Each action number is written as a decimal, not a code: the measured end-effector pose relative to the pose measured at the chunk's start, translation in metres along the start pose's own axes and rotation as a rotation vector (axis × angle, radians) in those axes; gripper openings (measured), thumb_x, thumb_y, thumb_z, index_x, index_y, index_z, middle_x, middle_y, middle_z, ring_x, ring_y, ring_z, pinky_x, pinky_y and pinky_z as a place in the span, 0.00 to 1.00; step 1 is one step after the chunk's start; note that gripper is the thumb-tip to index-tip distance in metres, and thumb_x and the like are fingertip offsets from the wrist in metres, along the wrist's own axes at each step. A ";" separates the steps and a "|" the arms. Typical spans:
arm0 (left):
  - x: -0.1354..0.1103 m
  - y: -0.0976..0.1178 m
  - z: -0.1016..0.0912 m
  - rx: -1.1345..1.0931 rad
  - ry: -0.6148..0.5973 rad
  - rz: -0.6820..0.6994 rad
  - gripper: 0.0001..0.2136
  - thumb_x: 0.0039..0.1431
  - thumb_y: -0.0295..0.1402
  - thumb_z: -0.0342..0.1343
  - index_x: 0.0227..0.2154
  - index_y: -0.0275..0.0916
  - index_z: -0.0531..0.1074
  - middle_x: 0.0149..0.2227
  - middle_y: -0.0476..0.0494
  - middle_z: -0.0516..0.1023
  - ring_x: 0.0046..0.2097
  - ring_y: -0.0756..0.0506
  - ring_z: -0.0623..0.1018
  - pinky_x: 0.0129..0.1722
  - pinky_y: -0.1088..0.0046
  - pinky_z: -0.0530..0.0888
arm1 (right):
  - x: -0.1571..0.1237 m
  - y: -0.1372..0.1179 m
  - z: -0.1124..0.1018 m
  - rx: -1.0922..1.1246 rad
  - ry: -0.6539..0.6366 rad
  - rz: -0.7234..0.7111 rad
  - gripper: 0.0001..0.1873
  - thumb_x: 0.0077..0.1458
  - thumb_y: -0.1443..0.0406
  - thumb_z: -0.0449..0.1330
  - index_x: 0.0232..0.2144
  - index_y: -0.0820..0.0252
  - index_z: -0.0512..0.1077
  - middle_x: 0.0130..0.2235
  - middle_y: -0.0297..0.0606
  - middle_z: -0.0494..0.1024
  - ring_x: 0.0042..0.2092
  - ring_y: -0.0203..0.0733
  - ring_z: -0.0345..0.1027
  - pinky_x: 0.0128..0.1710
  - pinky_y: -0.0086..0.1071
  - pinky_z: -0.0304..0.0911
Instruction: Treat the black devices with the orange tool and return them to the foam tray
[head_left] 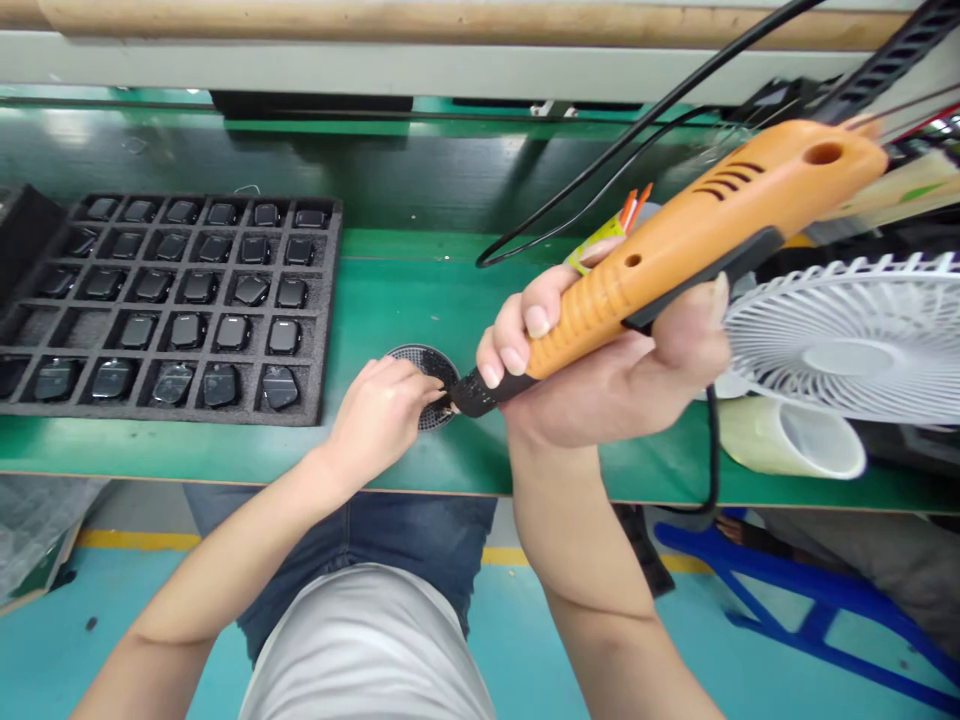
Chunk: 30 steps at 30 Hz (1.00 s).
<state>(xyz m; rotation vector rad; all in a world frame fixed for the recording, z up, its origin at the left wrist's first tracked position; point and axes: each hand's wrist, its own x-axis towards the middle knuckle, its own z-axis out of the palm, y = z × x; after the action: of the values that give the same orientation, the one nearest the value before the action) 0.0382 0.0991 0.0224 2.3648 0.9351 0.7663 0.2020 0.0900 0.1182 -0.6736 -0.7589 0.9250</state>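
My right hand (615,375) is wrapped around an orange hand-held power tool (705,235) with a black trigger and a black tip. The tip points down-left at a round black mesh disc (424,362) set in the green bench top. My left hand (382,410) rests on that disc with its fingers pinched together right at the tool's tip. Whatever small part they hold there is hidden by the fingers.
A black foam tray (324,300) with many small dark parts in its cells lies at the left. A white fan (847,340) and a roll of tape (787,440) stand at the right. Black cables (600,165) cross the bench. A blue stool frame (795,590) is below.
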 end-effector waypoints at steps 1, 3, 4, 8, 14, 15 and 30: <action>0.000 0.000 0.002 0.010 -0.014 0.007 0.12 0.77 0.26 0.54 0.48 0.40 0.84 0.44 0.41 0.85 0.47 0.39 0.80 0.49 0.59 0.73 | 0.000 0.000 0.001 0.003 0.014 0.000 0.20 0.57 0.39 0.62 0.35 0.43 0.76 0.25 0.27 0.67 0.17 0.36 0.55 0.10 0.34 0.52; 0.000 0.001 0.002 0.033 -0.024 0.014 0.16 0.75 0.22 0.52 0.54 0.40 0.83 0.51 0.39 0.85 0.51 0.38 0.79 0.51 0.58 0.74 | 0.000 0.000 0.001 0.000 0.031 0.003 0.19 0.56 0.39 0.62 0.35 0.43 0.76 0.24 0.27 0.67 0.16 0.36 0.55 0.10 0.34 0.52; 0.000 0.002 0.001 0.041 -0.021 0.012 0.18 0.75 0.22 0.51 0.57 0.40 0.82 0.54 0.38 0.84 0.54 0.38 0.79 0.52 0.57 0.74 | 0.001 -0.001 0.001 -0.007 0.034 0.007 0.20 0.56 0.39 0.63 0.35 0.43 0.76 0.24 0.27 0.67 0.16 0.36 0.55 0.11 0.34 0.53; -0.004 0.003 -0.015 -0.124 -0.029 0.013 0.14 0.78 0.27 0.52 0.57 0.41 0.80 0.56 0.38 0.84 0.57 0.39 0.80 0.57 0.56 0.75 | 0.001 -0.003 -0.001 -0.048 0.021 0.034 0.21 0.54 0.37 0.64 0.36 0.42 0.74 0.25 0.26 0.67 0.17 0.36 0.56 0.12 0.34 0.55; -0.014 0.010 -0.030 -0.471 -0.036 0.080 0.08 0.79 0.32 0.57 0.49 0.40 0.82 0.47 0.41 0.86 0.49 0.46 0.85 0.52 0.69 0.81 | 0.001 -0.002 0.000 -0.007 0.032 0.016 0.20 0.55 0.39 0.63 0.36 0.44 0.75 0.25 0.26 0.68 0.17 0.36 0.56 0.11 0.34 0.52; -0.015 0.011 -0.028 -0.469 -0.018 0.078 0.08 0.78 0.32 0.58 0.48 0.40 0.82 0.46 0.41 0.86 0.48 0.46 0.85 0.51 0.69 0.81 | 0.001 -0.001 0.000 -0.005 0.041 0.014 0.20 0.55 0.39 0.64 0.35 0.44 0.75 0.24 0.26 0.68 0.16 0.36 0.55 0.11 0.34 0.51; -0.020 0.012 -0.020 -0.281 0.077 0.184 0.09 0.79 0.28 0.56 0.52 0.40 0.80 0.48 0.39 0.85 0.50 0.45 0.84 0.52 0.65 0.82 | 0.002 0.003 -0.008 -0.026 -0.021 -0.002 0.21 0.56 0.38 0.63 0.37 0.43 0.76 0.25 0.27 0.67 0.17 0.37 0.57 0.12 0.35 0.55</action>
<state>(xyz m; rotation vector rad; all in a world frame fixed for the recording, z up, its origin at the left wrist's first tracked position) 0.0183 0.0811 0.0374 2.2046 0.5981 0.9969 0.2079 0.0919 0.1126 -0.6864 -0.7914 0.9233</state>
